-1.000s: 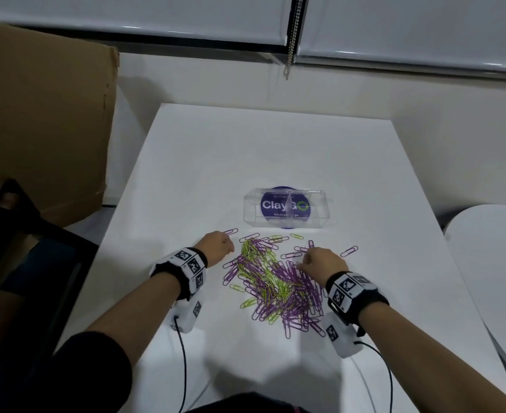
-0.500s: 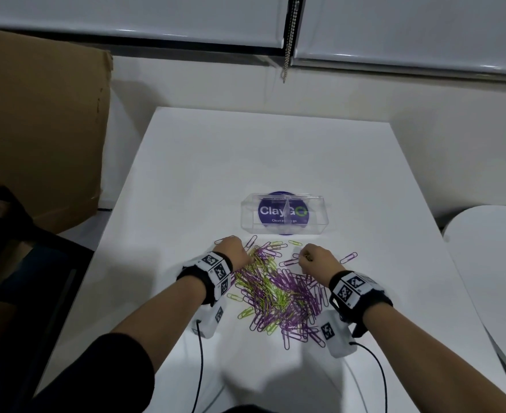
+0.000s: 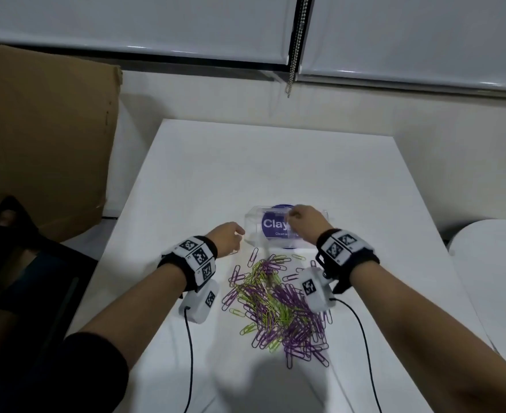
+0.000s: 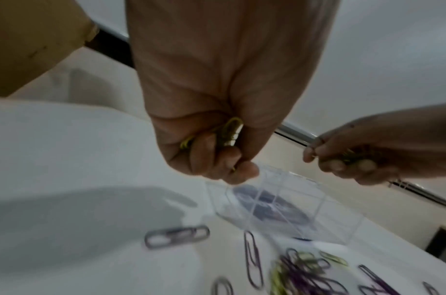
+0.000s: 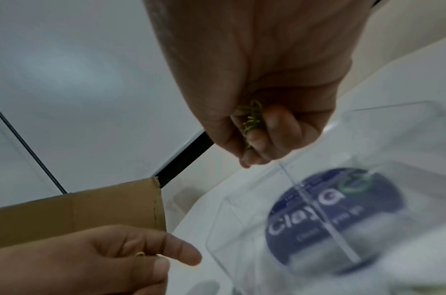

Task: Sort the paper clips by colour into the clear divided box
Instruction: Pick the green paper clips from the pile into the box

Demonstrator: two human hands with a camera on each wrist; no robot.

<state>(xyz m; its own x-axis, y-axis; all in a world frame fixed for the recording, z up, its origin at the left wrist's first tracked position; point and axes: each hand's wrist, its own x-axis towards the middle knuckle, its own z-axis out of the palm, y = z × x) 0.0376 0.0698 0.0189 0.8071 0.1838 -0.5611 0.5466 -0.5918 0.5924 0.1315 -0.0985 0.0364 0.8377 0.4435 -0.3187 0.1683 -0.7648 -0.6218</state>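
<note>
1. We see bare table (image 3: 245,162) beyond the clear divided box (image 3: 253,222), open to a reach.
2. The clip pile (image 3: 278,308) covers the near middle.
3. A cardboard box (image 3: 43,138) walls the left side.

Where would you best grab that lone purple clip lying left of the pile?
Probably from straight above, pinching the purple clip across its two long sides: it lies flat on the table, apart from the pile, so nothing tangles with it.

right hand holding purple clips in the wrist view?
No. In the right wrist view the right hand pinches a small bunch of yellow-green paper clips over the clear divided box.
</note>
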